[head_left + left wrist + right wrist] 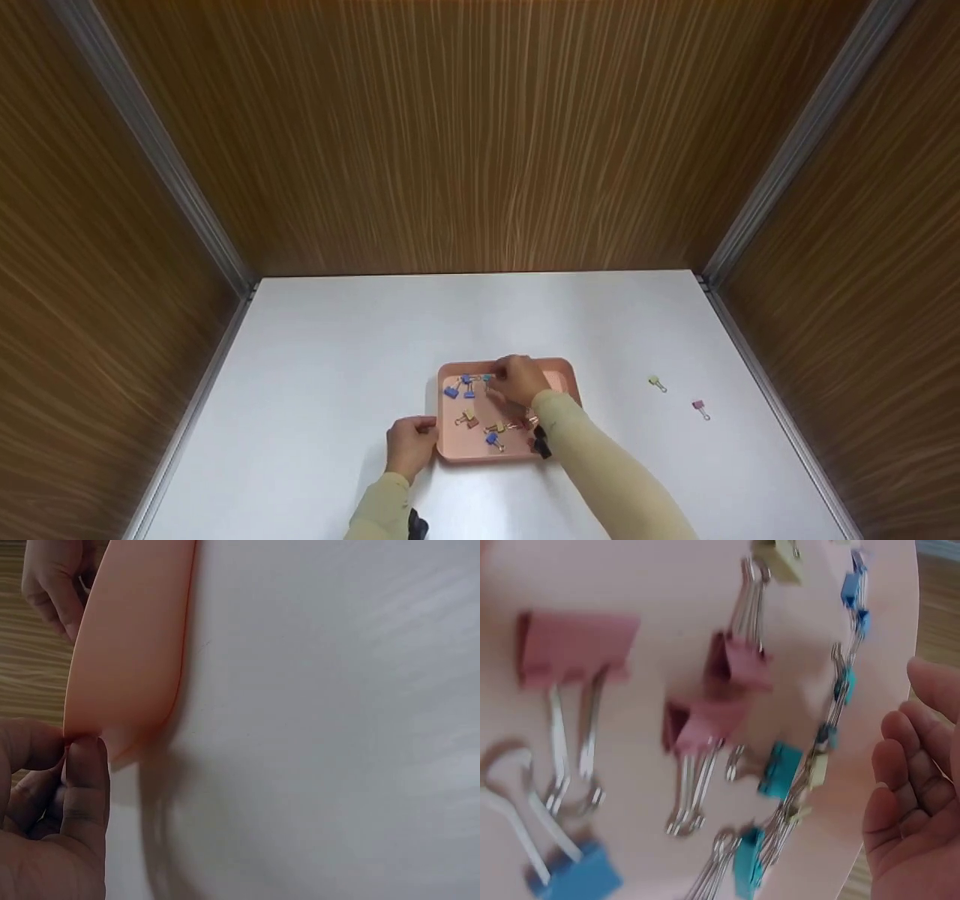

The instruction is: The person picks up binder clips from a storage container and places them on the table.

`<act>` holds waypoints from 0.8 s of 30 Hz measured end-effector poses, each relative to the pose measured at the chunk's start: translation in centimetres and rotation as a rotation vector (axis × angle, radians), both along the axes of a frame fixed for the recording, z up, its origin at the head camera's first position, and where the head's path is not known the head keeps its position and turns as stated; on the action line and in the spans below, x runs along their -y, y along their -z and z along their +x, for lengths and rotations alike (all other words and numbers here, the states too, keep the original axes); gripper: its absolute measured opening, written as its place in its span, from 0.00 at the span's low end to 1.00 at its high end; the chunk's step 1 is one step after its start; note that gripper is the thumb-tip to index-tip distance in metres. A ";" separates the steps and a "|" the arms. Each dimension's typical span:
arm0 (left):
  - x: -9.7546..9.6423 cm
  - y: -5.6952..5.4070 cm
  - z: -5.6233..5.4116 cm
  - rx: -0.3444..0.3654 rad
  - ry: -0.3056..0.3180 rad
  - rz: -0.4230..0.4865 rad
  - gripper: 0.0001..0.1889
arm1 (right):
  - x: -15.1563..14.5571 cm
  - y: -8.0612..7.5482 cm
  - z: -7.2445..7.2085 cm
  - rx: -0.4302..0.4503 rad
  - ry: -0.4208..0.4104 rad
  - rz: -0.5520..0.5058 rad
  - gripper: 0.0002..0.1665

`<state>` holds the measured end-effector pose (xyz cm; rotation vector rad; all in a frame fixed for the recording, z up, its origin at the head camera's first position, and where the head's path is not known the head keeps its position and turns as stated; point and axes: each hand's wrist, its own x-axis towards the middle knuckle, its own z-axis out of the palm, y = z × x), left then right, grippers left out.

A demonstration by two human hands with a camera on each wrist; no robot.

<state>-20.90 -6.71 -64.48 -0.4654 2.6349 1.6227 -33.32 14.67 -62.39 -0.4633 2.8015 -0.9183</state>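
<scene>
A pink tray (487, 457) holds several binder clips. My left hand (411, 448) pinches its left rim between thumb and finger, seen closer in the left wrist view. Over the far part of the tray is my right hand (521, 380), near a teal binder clip (487, 378). Its fingers (891, 765) look loosely bent in the right wrist view, with nothing visible in them. That view shows pink binder clips (581, 649) lying apart, a blue one (577, 874), and a line of blue, teal and yellow clips along one side. The right forearm covers part of the tray.
On the white table (337, 352), right of the tray, lie a yellow binder clip (654, 381) and a pink binder clip (698, 405). Wood-grain panels (480, 135) stand at the back and both sides, with metal rails at the corners.
</scene>
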 end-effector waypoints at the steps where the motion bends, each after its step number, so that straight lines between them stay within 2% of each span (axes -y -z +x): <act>1: 0.1 0.0 0.1 -0.015 0.004 -0.010 0.09 | 0.3 0.1 0.1 -0.007 -0.015 0.007 0.15; 5: 0.4 0.1 0.4 -0.046 0.017 -0.036 0.09 | 1.5 0.2 0.5 -0.007 -0.057 0.026 0.15; 15: 0.2 0.0 1.1 -0.001 0.006 0.003 0.10 | 3.6 0.0 1.5 0.148 -0.105 0.041 0.15; 18: 0.3 0.0 1.2 -0.010 0.007 -0.002 0.10 | 4.0 0.2 1.7 0.143 -0.139 0.065 0.16; 24: 0.2 0.0 1.5 -0.012 0.012 -0.007 0.10 | 4.6 0.9 1.8 0.076 -0.259 0.139 0.13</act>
